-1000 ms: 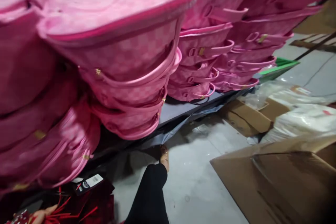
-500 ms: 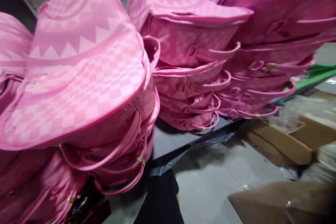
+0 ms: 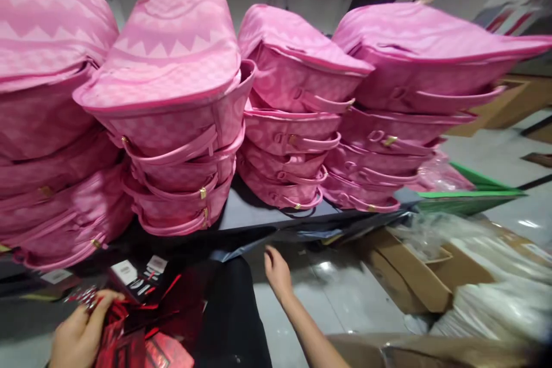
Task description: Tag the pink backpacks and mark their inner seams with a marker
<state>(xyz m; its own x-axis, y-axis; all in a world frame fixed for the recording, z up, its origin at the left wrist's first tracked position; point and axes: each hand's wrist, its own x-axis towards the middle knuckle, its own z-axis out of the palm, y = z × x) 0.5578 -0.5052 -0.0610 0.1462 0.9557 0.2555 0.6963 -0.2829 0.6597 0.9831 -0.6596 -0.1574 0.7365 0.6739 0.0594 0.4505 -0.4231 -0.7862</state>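
Pink checkered fabric is covering the bag stack at the far left [image 3: 47, 121], whose bags are leaning over one another with their handles looping toward the viewer. Below it, the left hand [image 3: 77, 330] is closing its thumb and fingers around a red-and-black bunch of tags [image 3: 138, 290], gripping it near one end. That bunch is hanging in front of and below the near edge of the tabletop, its black cards with white labels spreading to the right of the fingers and its shiny red pieces fanning out underneath. Above it, the second bag stack [image 3: 181, 132] is standing with a pale zigzag band crossing its top bag. A black-clad leg [image 3: 235, 322] is filling the space right of the tags. The grey tabletop [image 3: 254, 207] is showing between stacks, while just below its edge the right hand [image 3: 278, 273] is reaching forward over the floor, fingers partly curling; whether it is holding anything, I cannot tell. Farther right, the third bag stack [image 3: 293, 135] and the fourth bag stack [image 3: 392, 141] are standing side by side. Beyond them, an open cardboard box [image 3: 409, 270], a green tray [image 3: 472, 204] and white plastic wrapping [image 3: 491, 310] are lying near one another.
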